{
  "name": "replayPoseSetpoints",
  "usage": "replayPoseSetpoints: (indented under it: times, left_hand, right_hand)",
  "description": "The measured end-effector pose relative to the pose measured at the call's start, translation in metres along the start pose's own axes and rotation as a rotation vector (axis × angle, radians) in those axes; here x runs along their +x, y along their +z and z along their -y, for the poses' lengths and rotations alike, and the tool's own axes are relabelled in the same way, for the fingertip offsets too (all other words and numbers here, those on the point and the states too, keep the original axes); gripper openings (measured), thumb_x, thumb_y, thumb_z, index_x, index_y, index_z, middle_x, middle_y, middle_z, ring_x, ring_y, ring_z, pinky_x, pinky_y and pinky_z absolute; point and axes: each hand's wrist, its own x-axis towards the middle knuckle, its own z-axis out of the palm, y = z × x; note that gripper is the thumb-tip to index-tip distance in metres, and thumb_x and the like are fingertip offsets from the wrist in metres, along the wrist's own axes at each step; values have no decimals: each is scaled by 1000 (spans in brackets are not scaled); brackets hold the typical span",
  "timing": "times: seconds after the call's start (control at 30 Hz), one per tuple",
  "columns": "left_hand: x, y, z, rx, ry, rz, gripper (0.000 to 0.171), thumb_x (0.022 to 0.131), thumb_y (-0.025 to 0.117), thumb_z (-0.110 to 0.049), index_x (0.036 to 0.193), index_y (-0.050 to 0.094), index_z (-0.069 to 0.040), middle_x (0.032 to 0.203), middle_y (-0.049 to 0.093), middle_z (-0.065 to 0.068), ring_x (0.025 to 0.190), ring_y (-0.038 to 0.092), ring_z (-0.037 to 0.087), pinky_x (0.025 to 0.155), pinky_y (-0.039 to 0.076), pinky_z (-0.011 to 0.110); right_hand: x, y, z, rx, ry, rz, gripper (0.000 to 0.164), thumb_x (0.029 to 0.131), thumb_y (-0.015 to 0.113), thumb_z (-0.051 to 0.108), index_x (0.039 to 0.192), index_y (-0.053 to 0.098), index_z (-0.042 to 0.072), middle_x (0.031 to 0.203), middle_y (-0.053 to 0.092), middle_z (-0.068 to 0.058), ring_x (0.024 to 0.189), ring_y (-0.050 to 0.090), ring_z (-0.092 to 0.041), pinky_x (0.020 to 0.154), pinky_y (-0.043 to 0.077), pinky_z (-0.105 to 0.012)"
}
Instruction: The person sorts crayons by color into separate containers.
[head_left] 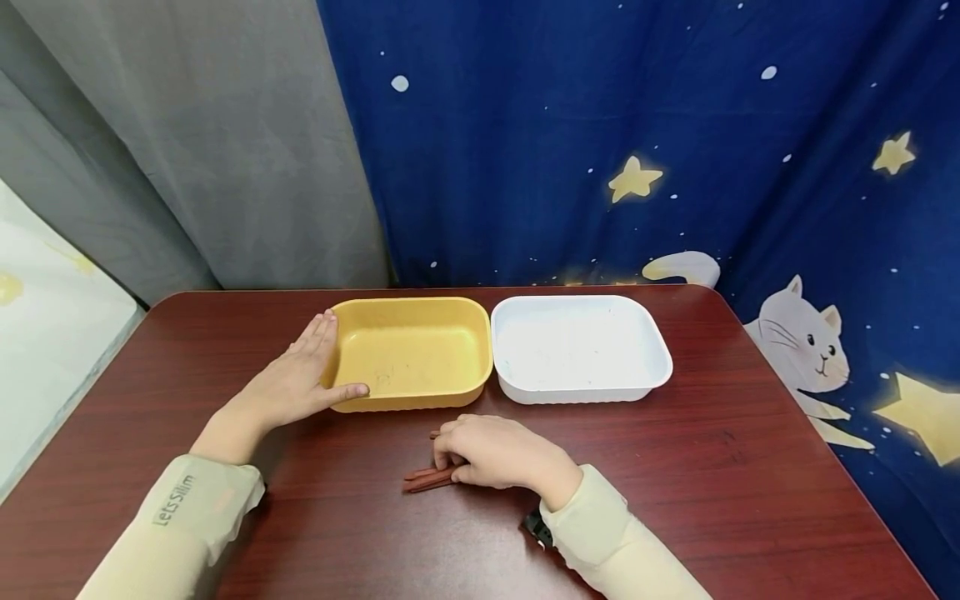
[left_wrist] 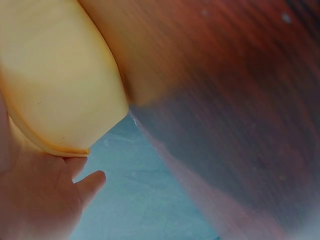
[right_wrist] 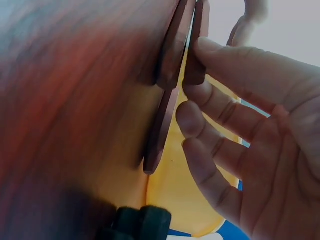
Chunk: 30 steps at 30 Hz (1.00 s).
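Observation:
My left hand point(head_left: 300, 375) lies with straight fingers along the left rim of a yellow plastic tub point(head_left: 412, 400), its thumb stretched over the front left corner. From the left wrist view the hand point(left_wrist: 40, 195) is right against the tub's wall point(left_wrist: 65, 75). In front of the tubs, my right hand point(head_left: 498, 450) is low over several reddish-brown sticks point(head_left: 427, 481). Thumb and index finger pinch one flat-sided stick point(right_wrist: 196, 65), while the other fingers are loosely bent. Two more sticks point(right_wrist: 162, 132) lie beside it close to the table. The hand partly hides the sticks in the head view.
A white tub point(head_left: 581, 396) stands right of the yellow one, their rims close together. Both are near the back edge of the dark red wooden table point(head_left: 712, 483). Behind hang grey and blue starry curtains point(head_left: 525, 150). A small black object point(head_left: 536, 527) shows at the right cuff.

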Motion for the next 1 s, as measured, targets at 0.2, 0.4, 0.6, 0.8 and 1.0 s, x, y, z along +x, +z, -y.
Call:
replayPoseSetpoints:
  times: [0.2, 0.4, 0.6, 0.8, 1.0]
  left_hand:
    - [1, 0, -1, -25, -24, 10, 120, 88, 56, -71, 155, -4, 8, 165, -4, 26, 154, -2, 40, 122, 14, 59]
    - [1, -2, -4, -22, -54, 28, 121, 87, 54, -74, 155, -4, 7, 165, -5, 26, 154, 0, 42, 116, 17, 69]
    - [1, -2, -5, -25, -53, 28, 121, 87, 55, -73, 155, -5, 7, 165, -5, 26, 154, -2, 41, 117, 16, 67]
    - [1, -3, -5, -36, -49, 27, 121, 87, 55, -72, 155, -7, 6, 165, -8, 24, 154, -3, 40, 118, 15, 66]
    - [0, -2, -4, -40, -47, 27, 121, 87, 56, -71, 155, -8, 6, 165, -9, 23, 154, -4, 40, 119, 15, 65]
  right_hand:
    - [-1, 0, -4, 67, -12, -21, 10, 89, 72, 17, 90, 67, 26, 83, 54, 12, 82, 55, -2, 66, 39, -17]
    - [-1, -2, -6, 142, -16, -57, 8, 91, 69, 16, 93, 67, 24, 86, 52, 11, 78, 49, -3, 69, 40, -17]
    - [0, -8, -7, 197, -23, -95, 9, 91, 67, 14, 93, 67, 23, 88, 54, 10, 78, 51, -3, 69, 42, -16]
    - [1, -16, -11, 235, -55, -146, 8, 92, 65, 13, 96, 66, 20, 90, 55, 7, 78, 53, -7, 70, 42, -16]
    - [3, -23, -19, 307, -47, -196, 7, 93, 65, 15, 98, 67, 20, 89, 56, 7, 77, 53, -7, 68, 45, -17]
